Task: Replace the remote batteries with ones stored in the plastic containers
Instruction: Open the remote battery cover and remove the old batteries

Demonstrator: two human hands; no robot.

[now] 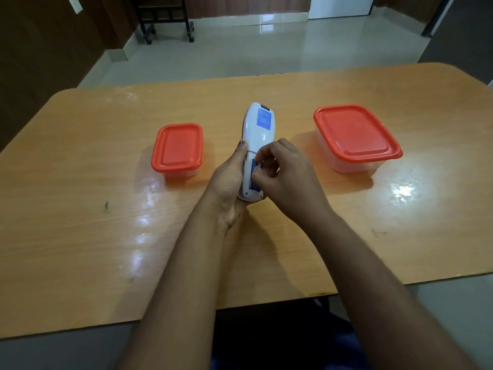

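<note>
Two bare hands meet over the middle of a wooden table (80, 236), both busy with a white remote (257, 134) held back-side up, its far end pointing away from the person. The left hand (229, 180) grips the near end of the remote from the left, thumb lying along its edge. The right hand (285, 172) comes in from the right with fingers curled, its fingertips (257, 158) pinching at the open battery compartment, where a blue battery (254, 173) shows in the slot. A blue label (264, 120) sits on the remote's back near the far end. Left of the hands stands a small plastic container (177, 150) with a red lid closed on it; to the right, a larger container (356, 138) of the same kind, also lidded. Both containers rest on the table, apart from the remote. Beyond the table lies a pale glossy floor (266, 49).
</note>
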